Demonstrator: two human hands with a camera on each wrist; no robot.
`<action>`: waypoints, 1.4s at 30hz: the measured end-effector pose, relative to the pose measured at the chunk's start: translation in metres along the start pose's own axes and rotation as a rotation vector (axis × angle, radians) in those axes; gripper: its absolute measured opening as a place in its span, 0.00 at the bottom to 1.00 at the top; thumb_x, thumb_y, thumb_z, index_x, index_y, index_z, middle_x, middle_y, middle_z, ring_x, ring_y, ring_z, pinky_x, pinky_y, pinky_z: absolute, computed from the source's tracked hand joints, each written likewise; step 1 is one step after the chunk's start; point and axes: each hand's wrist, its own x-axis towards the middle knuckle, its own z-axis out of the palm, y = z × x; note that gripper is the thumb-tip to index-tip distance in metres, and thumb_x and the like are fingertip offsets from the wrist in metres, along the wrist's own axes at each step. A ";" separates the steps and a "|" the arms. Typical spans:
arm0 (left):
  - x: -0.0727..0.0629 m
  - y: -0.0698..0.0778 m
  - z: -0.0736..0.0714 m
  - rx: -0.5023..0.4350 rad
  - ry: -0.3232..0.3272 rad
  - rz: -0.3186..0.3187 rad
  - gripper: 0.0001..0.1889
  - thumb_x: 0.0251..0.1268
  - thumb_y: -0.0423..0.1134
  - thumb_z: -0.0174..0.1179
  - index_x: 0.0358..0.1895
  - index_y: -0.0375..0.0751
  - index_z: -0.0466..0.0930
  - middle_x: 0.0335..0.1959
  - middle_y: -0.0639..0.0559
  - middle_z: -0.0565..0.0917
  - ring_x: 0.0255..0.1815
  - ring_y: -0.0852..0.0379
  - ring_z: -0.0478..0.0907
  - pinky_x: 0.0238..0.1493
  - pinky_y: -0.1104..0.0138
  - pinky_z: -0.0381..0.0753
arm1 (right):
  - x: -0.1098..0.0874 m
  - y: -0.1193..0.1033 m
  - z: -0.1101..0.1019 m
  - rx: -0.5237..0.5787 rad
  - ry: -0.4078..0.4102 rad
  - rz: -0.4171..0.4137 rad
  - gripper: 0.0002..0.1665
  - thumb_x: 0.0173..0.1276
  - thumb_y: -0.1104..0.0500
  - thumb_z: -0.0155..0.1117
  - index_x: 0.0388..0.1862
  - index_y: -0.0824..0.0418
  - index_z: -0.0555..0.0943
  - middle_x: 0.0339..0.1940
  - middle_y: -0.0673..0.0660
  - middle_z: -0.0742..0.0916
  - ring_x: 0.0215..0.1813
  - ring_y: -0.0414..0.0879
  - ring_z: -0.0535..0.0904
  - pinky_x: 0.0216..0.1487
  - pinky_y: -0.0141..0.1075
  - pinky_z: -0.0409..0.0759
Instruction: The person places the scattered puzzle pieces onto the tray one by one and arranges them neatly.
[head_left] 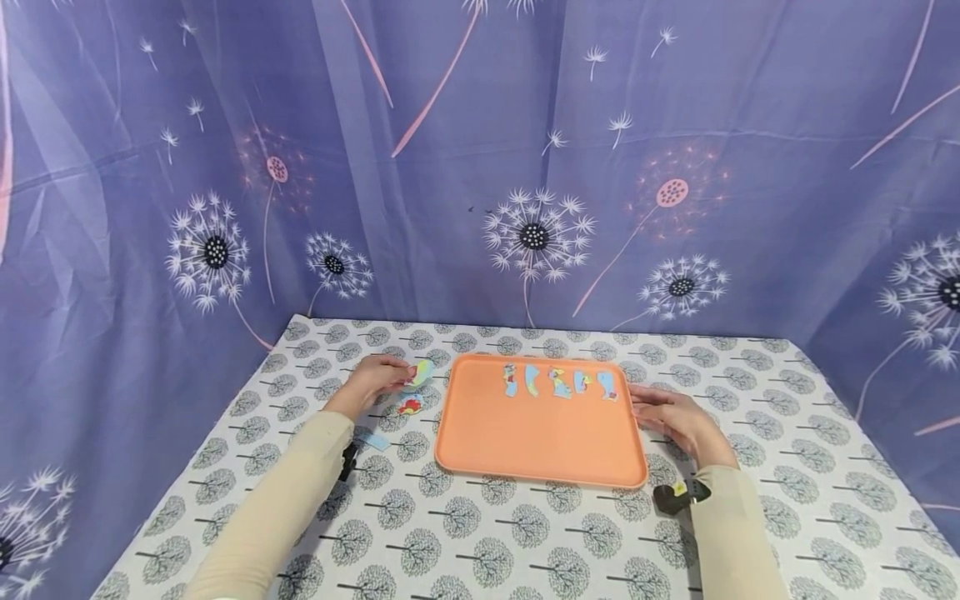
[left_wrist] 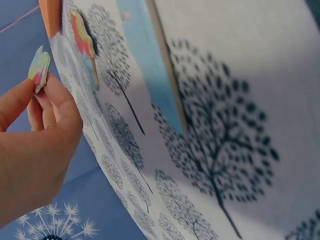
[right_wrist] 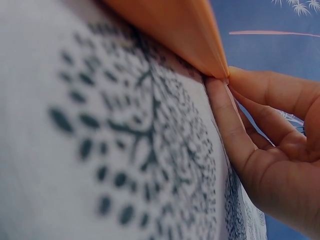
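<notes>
My left hand (head_left: 371,385) pinches a flat, colourful puzzle piece (head_left: 422,374) between thumb and fingers, above the cloth left of the orange tray (head_left: 540,442). The left wrist view shows the piece (left_wrist: 39,70) held upright at the fingertips. Below that hand, a red-and-blue puzzle piece (head_left: 410,406) and a light blue piece (head_left: 372,439) lie on the cloth. On the tray, several puzzle pieces (head_left: 558,383) form a row along the far side. At the tray's right edge, my right hand (head_left: 678,421) grips the rim between thumb and fingers, seen closely in the right wrist view.
A white tablecloth (head_left: 491,558) with grey tree prints covers the table. Purple curtains (head_left: 435,208) with dandelion prints hang behind and at both sides. Dark wrist cameras (head_left: 675,498) sit at both wrists.
</notes>
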 end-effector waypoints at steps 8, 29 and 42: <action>0.000 0.001 0.013 -0.084 -0.032 0.023 0.14 0.63 0.25 0.60 0.50 0.26 0.74 0.44 0.41 0.80 0.39 0.56 0.81 0.57 0.60 0.81 | -0.001 0.002 0.000 -0.028 0.008 0.028 0.37 0.66 0.68 0.60 0.72 0.73 0.58 0.66 0.71 0.71 0.49 0.37 0.80 0.58 0.33 0.80; 0.004 0.020 0.054 -0.157 -0.154 0.043 0.29 0.61 0.19 0.56 0.67 0.34 0.67 0.39 0.36 0.80 0.34 0.53 0.82 0.51 0.61 0.85 | 0.001 0.002 -0.002 0.007 0.005 0.019 0.38 0.65 0.69 0.61 0.71 0.74 0.58 0.64 0.69 0.75 0.47 0.35 0.80 0.57 0.32 0.80; 0.016 0.030 0.088 -0.207 -0.119 0.008 0.27 0.58 0.18 0.59 0.62 0.30 0.69 0.42 0.32 0.80 0.27 0.54 0.84 0.39 0.66 0.88 | 0.002 0.001 -0.002 -0.017 0.010 0.038 0.38 0.66 0.68 0.61 0.72 0.72 0.58 0.65 0.68 0.74 0.47 0.35 0.80 0.57 0.32 0.80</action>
